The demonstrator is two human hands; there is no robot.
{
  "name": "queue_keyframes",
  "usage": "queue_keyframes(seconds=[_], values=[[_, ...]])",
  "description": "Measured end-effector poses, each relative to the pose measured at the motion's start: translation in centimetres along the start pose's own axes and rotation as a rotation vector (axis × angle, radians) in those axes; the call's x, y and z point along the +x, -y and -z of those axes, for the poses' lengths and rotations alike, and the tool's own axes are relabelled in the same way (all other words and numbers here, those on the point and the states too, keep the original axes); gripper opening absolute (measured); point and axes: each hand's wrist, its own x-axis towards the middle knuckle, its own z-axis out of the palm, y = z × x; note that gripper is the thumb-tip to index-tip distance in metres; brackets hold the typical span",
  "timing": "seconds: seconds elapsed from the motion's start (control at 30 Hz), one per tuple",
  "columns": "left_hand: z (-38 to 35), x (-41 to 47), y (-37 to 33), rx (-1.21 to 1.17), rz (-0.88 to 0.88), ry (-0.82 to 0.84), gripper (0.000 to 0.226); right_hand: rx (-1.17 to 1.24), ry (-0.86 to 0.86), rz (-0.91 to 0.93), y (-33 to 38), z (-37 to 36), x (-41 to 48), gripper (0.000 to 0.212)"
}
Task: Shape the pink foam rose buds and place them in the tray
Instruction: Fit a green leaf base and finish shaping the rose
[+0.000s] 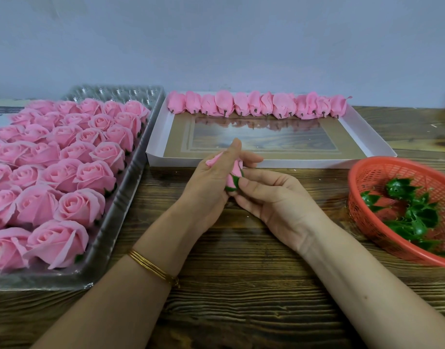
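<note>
a person's left hand (211, 182) and right hand (274, 197) meet at the centre of the frame over a dark wooden worktop (241, 273), sharing one pink foam rose bud (235, 176). the left fingers (235, 149) are curled round the bud's petals, thumb laid along them; the right fingers (251, 190) pinch its green base from the right of the frame. just above the hands lies the white tray (181, 161), with a row of shaped buds (256, 105) lined along its far edge, stems pointing toward the camera. at the left of the frame a clear plastic tray (129, 182) is packed with open pink roses (65, 172). at the right edge an orange-red mesh basket (382, 162) holds green calyx pieces (417, 215). gold bangles (153, 267) circle the left wrist, lower centre.
</note>
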Motion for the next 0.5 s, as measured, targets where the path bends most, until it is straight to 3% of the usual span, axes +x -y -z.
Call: queue_keyframes(seconds=[0.17,0.5], values=[[-0.04,0.09,0.13,0.013,0.003,0.000,0.041,0.023,0.034,0.053,-0.10,0.00,0.07,0.022],[-0.26,-0.04,0.01,0.014,-0.006,-0.016,0.040,0.083,0.027,0.097,-0.31,-0.03,0.32,0.036]])
